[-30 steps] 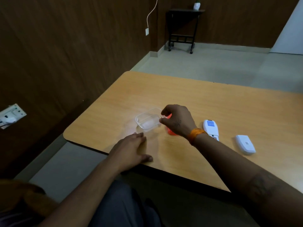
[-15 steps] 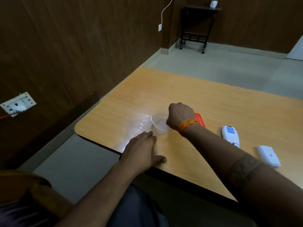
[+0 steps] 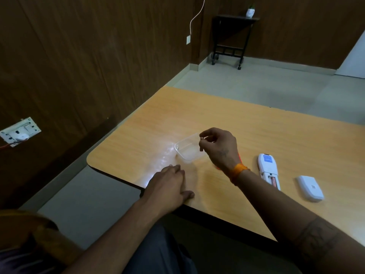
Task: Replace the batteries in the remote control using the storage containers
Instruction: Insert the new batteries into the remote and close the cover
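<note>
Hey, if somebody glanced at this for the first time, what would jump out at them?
Probably the right hand raised over the clear plastic container mid-table, pinching something small and dark. Next, the white remote lying to the right with its battery bay open, and its detached cover beside it.

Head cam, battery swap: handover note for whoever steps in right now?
Left hand: flat on the table near its front edge, holding nothing.
Right hand: raised over the clear container, pinching something small and slim; too small to tell if it is a battery.
Remote: lying back-up, battery bay open. Its cover lies apart, to the right.
An orange-red thing is mostly hidden behind the right wrist.
Done: cover off.
Left: fit batteries, refit cover.
</note>
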`<state>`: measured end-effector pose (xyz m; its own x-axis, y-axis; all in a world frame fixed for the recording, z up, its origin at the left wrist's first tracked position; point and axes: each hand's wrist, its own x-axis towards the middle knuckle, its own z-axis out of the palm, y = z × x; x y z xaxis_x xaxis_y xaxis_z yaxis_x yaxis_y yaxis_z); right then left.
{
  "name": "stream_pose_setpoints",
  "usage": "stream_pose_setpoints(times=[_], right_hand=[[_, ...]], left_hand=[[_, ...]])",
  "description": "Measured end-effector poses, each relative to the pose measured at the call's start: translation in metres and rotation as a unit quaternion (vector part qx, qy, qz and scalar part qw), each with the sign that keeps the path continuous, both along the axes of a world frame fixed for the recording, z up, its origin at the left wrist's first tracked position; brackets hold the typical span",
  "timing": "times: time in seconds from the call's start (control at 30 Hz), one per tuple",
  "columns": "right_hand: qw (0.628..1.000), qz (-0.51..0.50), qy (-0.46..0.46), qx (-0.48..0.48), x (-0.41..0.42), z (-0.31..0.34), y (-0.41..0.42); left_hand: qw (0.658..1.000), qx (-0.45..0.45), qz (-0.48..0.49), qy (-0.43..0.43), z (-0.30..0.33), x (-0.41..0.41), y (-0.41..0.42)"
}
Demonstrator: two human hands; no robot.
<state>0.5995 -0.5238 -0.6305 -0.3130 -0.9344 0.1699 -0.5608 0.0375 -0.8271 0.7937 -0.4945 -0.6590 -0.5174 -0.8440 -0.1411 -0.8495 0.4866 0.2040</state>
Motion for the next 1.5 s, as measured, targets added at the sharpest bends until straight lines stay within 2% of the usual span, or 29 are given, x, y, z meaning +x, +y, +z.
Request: stream_pose_setpoints(times=[0.17, 0.33, 0.53, 0.7, 0.8, 1.07, 1.5], right_hand=[[0.995, -0.070, -0.059, -0.029, -0.043, -0.003, 0.060], [0.989, -0.128, -0.069, -0.026, -0.095, 0.000, 0.115], [0.981, -0.186, -0.060, 0.000, -0.139, -0.020, 0.146], [0.985, -0.166, 0.044, -0.025, -0.148, -0.030, 0.138], [0.985, -0.152, 0.068, -0.035, -0.149, -0.035, 0.130], [0.982, -0.127, 0.137, -0.007, -0.146, -0.055, 0.120], [0.974, -0.113, 0.192, 0.033, -0.146, -0.060, 0.122]], left_hand=[[0.998, -0.005, -0.060, -0.025, -0.002, -0.021, 0.018], [0.992, 0.004, -0.120, -0.034, 0.003, -0.057, 0.032], [0.992, 0.015, -0.124, 0.027, 0.000, -0.119, 0.050], [0.989, 0.010, -0.069, 0.133, -0.019, -0.163, 0.054], [0.986, -0.001, -0.057, 0.158, -0.029, -0.178, 0.052], [0.980, -0.063, -0.064, 0.178, -0.057, -0.193, 0.043], [0.980, -0.061, -0.068, 0.175, -0.053, -0.196, 0.046]])
